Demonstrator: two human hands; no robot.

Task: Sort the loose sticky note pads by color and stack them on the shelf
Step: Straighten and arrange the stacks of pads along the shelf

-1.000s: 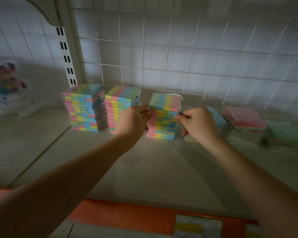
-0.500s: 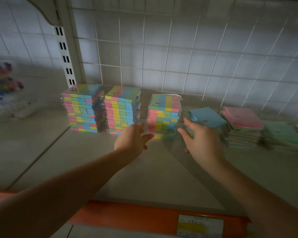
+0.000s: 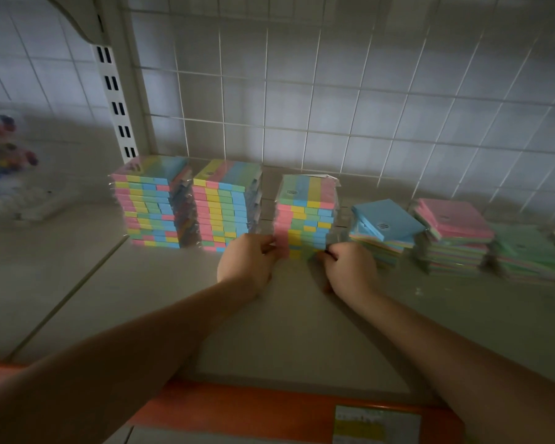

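The third striped stack (image 3: 306, 216), mid-shelf (image 3: 141, 299), is gripped again at its base by the left hand (image 3: 247, 262) and right hand (image 3: 350, 267), opened away half a second earlier; squaring-up is apparently unfinished.

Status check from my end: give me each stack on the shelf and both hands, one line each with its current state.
Left hand: grips the third stack's lower left edge.
Right hand: grips the third stack's lower right edge.
Third striped stack: upright, held at its base on both sides.
First striped stack: upright, untouched.
Second striped stack: upright, untouched.
Blue-topped pile: low, top pad skewed.
Pink-topped pile: low, uneven.
Green-topped pile: low, untouched.
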